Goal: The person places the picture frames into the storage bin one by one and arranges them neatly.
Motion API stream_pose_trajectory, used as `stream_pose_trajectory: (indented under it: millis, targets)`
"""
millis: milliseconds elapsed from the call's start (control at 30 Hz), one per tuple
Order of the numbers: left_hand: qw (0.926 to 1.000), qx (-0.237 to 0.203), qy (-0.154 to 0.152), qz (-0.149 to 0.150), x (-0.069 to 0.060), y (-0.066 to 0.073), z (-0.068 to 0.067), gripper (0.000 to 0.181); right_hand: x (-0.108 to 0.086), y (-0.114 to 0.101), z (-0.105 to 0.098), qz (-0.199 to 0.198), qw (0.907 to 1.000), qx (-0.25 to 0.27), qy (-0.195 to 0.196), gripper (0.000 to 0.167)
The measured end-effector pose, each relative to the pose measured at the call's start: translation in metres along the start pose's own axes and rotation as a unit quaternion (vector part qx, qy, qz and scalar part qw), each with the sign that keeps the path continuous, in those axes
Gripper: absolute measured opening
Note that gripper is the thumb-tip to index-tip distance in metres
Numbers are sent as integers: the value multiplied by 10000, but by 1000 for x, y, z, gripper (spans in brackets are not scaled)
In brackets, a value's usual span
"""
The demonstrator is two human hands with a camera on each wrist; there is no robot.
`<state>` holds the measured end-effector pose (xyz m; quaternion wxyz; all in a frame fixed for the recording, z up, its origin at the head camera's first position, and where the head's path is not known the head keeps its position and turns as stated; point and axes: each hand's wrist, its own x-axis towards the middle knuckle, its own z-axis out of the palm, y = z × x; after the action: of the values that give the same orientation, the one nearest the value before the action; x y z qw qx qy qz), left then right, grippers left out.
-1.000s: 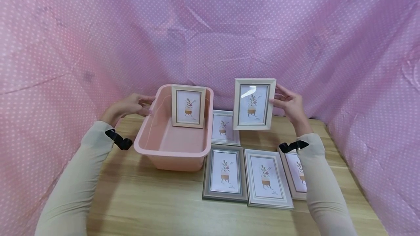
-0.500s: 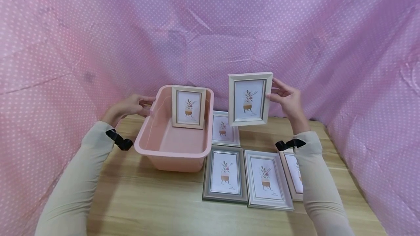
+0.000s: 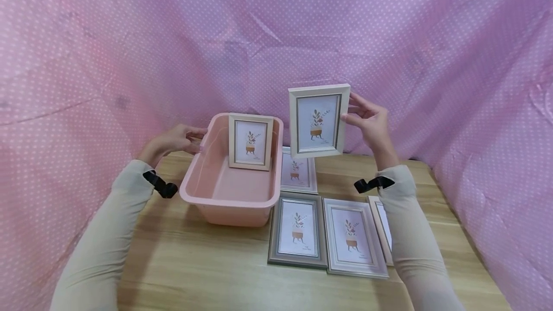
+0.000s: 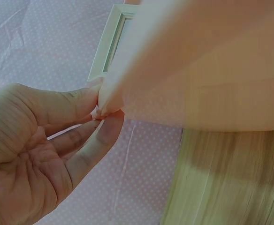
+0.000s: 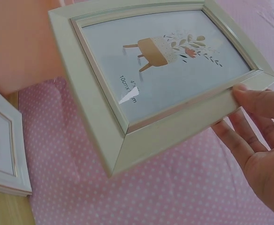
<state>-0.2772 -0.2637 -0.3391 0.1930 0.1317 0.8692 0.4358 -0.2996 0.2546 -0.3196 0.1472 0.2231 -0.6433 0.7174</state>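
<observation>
A cream picture frame (image 3: pixel 317 121) with a potted-plant print hangs in the air right of the pink plastic bin (image 3: pixel 237 203). My right hand (image 3: pixel 371 121) pinches its right edge, thumb on the front and fingers behind, as the right wrist view also shows. With thumb and fingers my left hand (image 3: pixel 179 139) grips the bin's left rim; in the left wrist view the fingertips (image 4: pixel 111 126) meet on the thin pink wall. Inside the bin a beige picture frame (image 3: pixel 250 164) leans upright against the far end.
On the wooden table (image 3: pixel 203 263) right of the bin lie a grey frame (image 3: pixel 275 232), a silver-white frame (image 3: pixel 332 239), a white frame (image 3: pixel 298 188) partly behind the raised one, and a pale frame (image 3: pixel 382 227) half hidden by my right sleeve. Pink dotted cloth (image 3: pixel 276 37) hangs around the table.
My right hand has carried the cream picture frame up and to the left, toward the bin. The left hand stays on the rim, and the bin has hardly shifted.
</observation>
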Motion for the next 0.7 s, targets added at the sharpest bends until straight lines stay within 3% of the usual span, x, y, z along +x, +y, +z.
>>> stream_pose_trajectory:
  millis: [700]
  targets:
    - [9999,3,35,-109,-2,-2,4,67,23,-7,63,-318,9980,473,-272,57]
